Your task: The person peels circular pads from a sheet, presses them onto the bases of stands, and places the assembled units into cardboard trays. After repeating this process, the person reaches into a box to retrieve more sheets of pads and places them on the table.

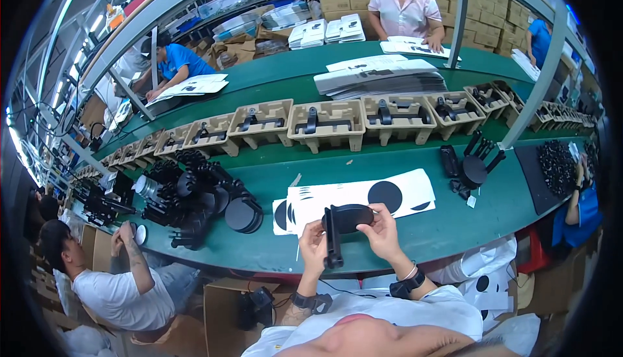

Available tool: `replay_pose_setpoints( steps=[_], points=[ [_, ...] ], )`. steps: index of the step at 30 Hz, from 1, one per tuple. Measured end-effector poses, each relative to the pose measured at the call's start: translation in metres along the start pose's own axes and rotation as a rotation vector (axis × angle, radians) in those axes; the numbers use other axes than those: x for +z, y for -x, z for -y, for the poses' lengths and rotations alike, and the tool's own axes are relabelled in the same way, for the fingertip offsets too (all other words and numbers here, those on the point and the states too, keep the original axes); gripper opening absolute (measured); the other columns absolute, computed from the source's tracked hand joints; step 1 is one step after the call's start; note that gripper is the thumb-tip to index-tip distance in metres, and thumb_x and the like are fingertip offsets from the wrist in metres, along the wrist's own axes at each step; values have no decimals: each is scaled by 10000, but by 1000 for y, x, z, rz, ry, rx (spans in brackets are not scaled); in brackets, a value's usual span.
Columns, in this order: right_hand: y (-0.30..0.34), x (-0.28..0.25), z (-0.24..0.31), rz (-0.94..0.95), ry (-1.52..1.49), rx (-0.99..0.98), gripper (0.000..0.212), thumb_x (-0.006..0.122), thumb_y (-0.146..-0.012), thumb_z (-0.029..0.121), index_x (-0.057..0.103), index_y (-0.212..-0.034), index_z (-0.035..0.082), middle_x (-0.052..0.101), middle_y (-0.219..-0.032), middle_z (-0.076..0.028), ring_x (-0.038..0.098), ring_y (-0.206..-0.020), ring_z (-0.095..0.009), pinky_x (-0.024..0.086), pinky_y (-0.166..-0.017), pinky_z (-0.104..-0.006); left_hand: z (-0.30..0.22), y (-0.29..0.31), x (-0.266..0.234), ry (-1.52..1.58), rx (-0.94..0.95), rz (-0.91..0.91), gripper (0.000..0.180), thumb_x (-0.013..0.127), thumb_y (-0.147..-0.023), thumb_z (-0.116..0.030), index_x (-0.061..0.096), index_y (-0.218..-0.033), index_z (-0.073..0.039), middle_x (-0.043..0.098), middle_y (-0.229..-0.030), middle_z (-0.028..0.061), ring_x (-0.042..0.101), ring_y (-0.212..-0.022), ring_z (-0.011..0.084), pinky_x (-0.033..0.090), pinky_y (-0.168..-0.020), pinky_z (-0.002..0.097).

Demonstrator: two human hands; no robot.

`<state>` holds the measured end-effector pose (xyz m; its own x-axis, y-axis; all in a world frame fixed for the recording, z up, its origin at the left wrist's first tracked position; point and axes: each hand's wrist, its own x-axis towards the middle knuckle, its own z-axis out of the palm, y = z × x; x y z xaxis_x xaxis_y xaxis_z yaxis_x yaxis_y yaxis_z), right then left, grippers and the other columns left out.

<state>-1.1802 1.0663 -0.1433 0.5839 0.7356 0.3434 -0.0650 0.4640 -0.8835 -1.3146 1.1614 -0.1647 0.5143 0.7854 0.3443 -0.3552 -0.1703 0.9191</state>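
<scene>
Between my two hands is a black stand [354, 218] with a flat round disc and a straight arm hanging down from it. My left hand [313, 247] grips the arm side. On the right, my right hand [384, 235] pinches the disc's edge between thumb and fingers. The stand is held up over the near edge of the green workbench [272, 247]. Just beyond it lie white sheets [337, 191] printed with black circles, partly covered by the stand and my hands.
Moulded pulp trays [324, 138] with black parts line up across the bench. Piled black discs and arms [201, 195] are at left; several black parts [474, 170] stand right. A seated person [123, 279] is at left, another [577, 208] at far right. Grey posts [535, 91] rise from the bench.
</scene>
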Motion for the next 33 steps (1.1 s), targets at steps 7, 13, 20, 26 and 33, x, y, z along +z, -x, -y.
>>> replay_pose_setpoints(
  steps=[7, 13, 20, 26, 33],
  points=[
    [-1, 16, -1, 18, 138, -10, 360, 603, -784, -118, 490, -1117, -42, 624, -957, -114, 609, -887, -139, 501, -785, -251, 25, 1, 2, 274, -270, -67, 364, 685, -772, 25, 510, -1091, 48, 639, -827, 72, 616, -728, 124, 501, -671, 236],
    [-26, 29, 26, 162, 400, 90, 452, 635, -754, -100, 493, -1177, -30, 619, -990, -84, 606, -918, -133, 498, -804, -258, 24, -13, -31, 164, -194, -173, 474, 691, -748, 44, 479, -1170, 19, 648, -797, 97, 628, -739, 139, 522, -680, 270],
    [-181, -21, 38, -39, 822, -290, 553, 622, -707, -68, 522, -1247, -7, 631, -1096, -166, 620, -943, -183, 477, -828, -277, -42, -32, -181, -74, 122, -780, 582, 744, -695, 4, 460, -1203, -9, 642, -824, 139, 628, -756, 201, 509, -756, 320],
    [-294, -45, 11, -141, 1476, -127, 409, 672, -664, 58, 643, -1067, -1, 628, -912, -257, 619, -834, -382, 512, -758, -346, -15, -41, -223, -941, 63, -470, 807, 828, -600, -128, 409, -1281, -16, 548, -1149, 207, 533, -1072, 330, 403, -955, 443],
    [-263, -35, -16, 113, 1674, -27, 468, 687, -749, 358, 647, -1034, -10, 394, -1298, -305, 354, -1230, -449, 344, -965, -564, -4, -62, -225, -1148, -172, -205, 954, 871, -506, -206, 403, -1327, -76, 307, -1400, 198, 306, -1257, 395, 313, -1026, 441]
  ],
)
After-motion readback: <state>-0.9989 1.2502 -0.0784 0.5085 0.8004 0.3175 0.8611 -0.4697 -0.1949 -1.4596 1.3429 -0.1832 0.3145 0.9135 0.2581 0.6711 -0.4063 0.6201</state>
